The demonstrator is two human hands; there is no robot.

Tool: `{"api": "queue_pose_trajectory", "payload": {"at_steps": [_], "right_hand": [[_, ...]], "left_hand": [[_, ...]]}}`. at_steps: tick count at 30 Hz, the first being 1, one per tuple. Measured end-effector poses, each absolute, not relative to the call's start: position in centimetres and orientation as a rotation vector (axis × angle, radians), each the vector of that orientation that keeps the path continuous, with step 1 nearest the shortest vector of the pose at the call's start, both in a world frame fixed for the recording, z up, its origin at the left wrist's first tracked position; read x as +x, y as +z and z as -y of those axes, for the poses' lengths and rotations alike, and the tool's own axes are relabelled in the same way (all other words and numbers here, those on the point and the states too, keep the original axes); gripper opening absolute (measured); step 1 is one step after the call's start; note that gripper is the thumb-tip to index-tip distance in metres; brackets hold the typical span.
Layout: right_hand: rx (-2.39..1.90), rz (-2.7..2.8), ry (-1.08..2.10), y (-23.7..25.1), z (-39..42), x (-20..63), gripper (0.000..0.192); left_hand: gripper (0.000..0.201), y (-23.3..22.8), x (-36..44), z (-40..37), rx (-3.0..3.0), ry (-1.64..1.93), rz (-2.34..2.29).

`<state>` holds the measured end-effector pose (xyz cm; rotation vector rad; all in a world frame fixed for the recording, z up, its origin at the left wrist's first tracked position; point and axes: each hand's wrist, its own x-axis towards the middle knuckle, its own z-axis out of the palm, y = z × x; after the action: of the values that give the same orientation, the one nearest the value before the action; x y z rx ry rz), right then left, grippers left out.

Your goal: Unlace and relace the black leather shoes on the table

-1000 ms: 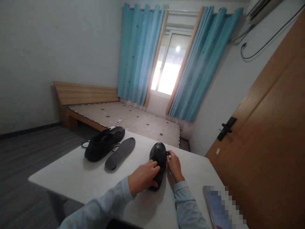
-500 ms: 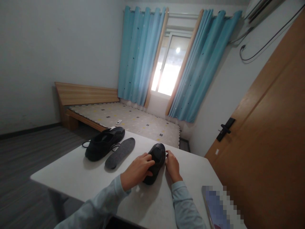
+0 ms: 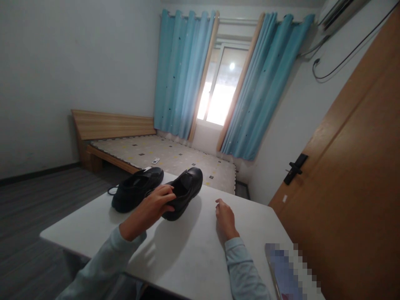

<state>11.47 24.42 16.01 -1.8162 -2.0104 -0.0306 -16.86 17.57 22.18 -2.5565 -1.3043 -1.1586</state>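
Note:
My left hand (image 3: pixel 158 202) grips a black shoe (image 3: pixel 192 183) by its heel end, thumb on the near side and fingers at the opening. Its shadow falls on the white table (image 3: pixel 200 258) below, so the shoe appears lifted, toe pointing away and to the right. A second black shoe (image 3: pixel 125 193) with a cord loop stands at the table's left, beside the held one. The grey insole is mostly hidden behind my left hand and the held shoe. My right hand (image 3: pixel 225 216) rests on the table to the right, fingers loosely bent, nothing visible in them.
A blue-purple flat item (image 3: pixel 284 271), partly blurred out, lies at the table's right edge. Beyond the table is a bed (image 3: pixel 175 154) with a small white object (image 3: pixel 156 161) on it. A wooden door (image 3: pixel 346 175) with a black handle stands at right.
The held shoe has moved left and away, up off the table, in my left hand. It now covers the insole. My right hand stays put, apart from the shoe.

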Motion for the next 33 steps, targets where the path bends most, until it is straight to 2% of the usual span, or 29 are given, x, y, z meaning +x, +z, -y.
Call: {"api": "queue_pose_trajectory", "payload": {"at_steps": [6,21,26,33], "right_hand": [[-1.840,2.018,-0.028,16.3,-24.4,11.3,0.033],[-1.830,2.015,-0.001,16.2,-24.4,11.2,0.032],[-1.827,2.018,0.000,16.1,-24.5,11.3,0.031],[-1.831,2.020,0.023,16.3,-24.4,11.2,0.030]], "left_hand": [[0.014,20.3,-20.1,-18.1,-2.431,-1.248,1.329],[0.018,16.7,-23.9,-18.2,-2.400,-1.072,1.696],[0.027,17.5,-24.2,-18.9,-2.458,-0.920,1.782],[0.032,21.2,-22.5,-18.2,-2.485,-0.638,1.933]]}}
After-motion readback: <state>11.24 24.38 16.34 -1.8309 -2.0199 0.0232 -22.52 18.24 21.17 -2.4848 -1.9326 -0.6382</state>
